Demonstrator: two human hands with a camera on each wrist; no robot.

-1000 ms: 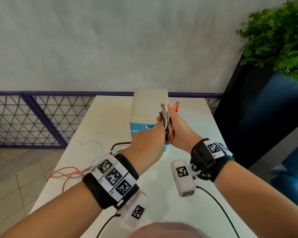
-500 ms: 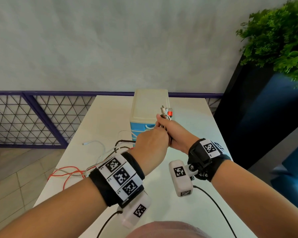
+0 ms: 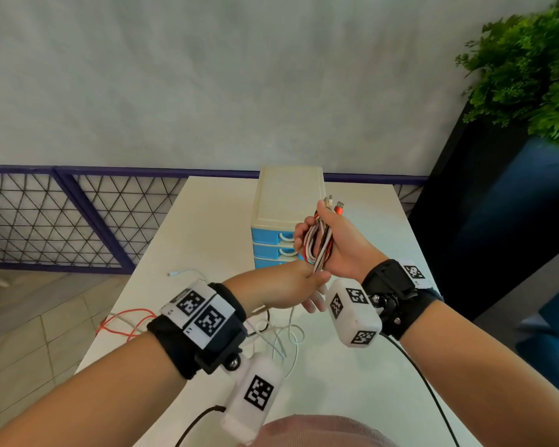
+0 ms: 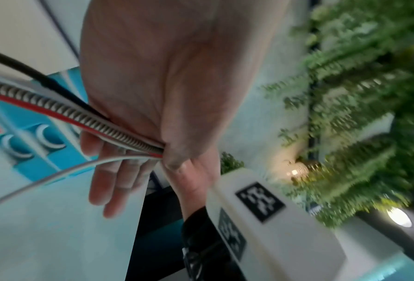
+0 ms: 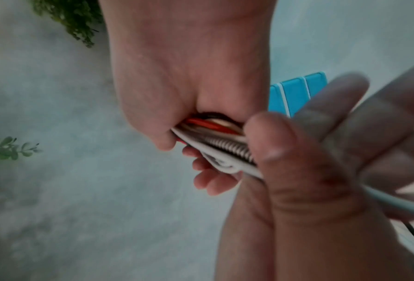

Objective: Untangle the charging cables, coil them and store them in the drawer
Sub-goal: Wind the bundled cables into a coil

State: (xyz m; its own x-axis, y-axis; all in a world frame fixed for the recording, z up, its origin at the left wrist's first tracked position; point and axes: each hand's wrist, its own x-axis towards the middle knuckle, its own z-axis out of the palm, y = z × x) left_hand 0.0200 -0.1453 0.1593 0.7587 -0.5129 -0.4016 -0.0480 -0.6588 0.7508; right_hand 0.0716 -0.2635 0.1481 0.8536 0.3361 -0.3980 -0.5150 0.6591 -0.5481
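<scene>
From the head view, your right hand (image 3: 333,243) is clamped on the bundle of red, white and braided charging cables (image 3: 318,241), plugs sticking out above the thumb, while your left hand (image 3: 291,287) sits just below it, touching its heel. Loose red and white cable tails (image 3: 281,337) trail from there onto the white surface (image 3: 207,227) beneath your left wrist. The small cream-topped chest of blue plastic drawers (image 3: 271,237) stands just beyond your right hand, all its visible drawers closed. In the left wrist view, your left thumb pinches the braided, red and white strands (image 4: 85,121) against the fingers. The right wrist view confirms that pinch, right beside your closed right hand. Feed each loop up evenly and keep the tails slack, so nothing snags. You have open room toward you; the surface's left edge lies near the red tail.
</scene>
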